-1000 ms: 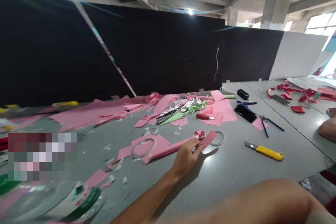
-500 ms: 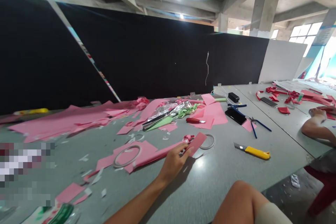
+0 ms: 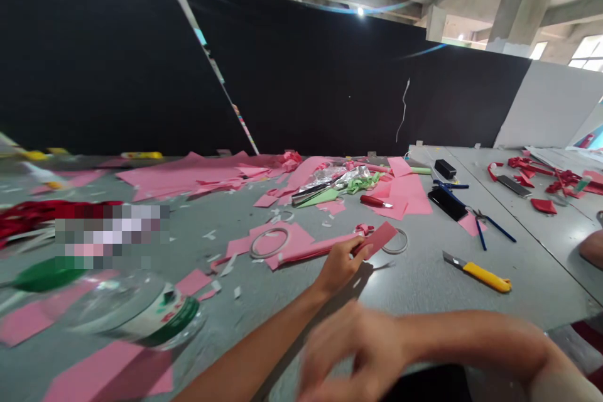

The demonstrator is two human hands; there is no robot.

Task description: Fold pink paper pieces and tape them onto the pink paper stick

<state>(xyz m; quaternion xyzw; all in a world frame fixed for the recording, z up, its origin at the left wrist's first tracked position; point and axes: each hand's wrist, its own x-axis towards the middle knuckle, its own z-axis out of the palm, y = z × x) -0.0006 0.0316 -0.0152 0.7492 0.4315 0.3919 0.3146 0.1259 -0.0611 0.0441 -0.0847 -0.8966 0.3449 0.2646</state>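
Left of the held strip [image 3: 382,239], the bottle label [image 3: 170,317] is unreadable.

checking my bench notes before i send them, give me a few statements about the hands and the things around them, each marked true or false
1. The bare left hand holds a flat pink paper piece. True.
2. The bare right hand grips the yellow-handled utility knife. False: the yellow-handled utility knife lies on the grey tabletop, apart from both hands.
3. The blue-handled metal pliers lie with their handles spread. True.
4. Both thin grey rings lie on pink paper. False: one thin grey ring does; the other ring lies on the tabletop.
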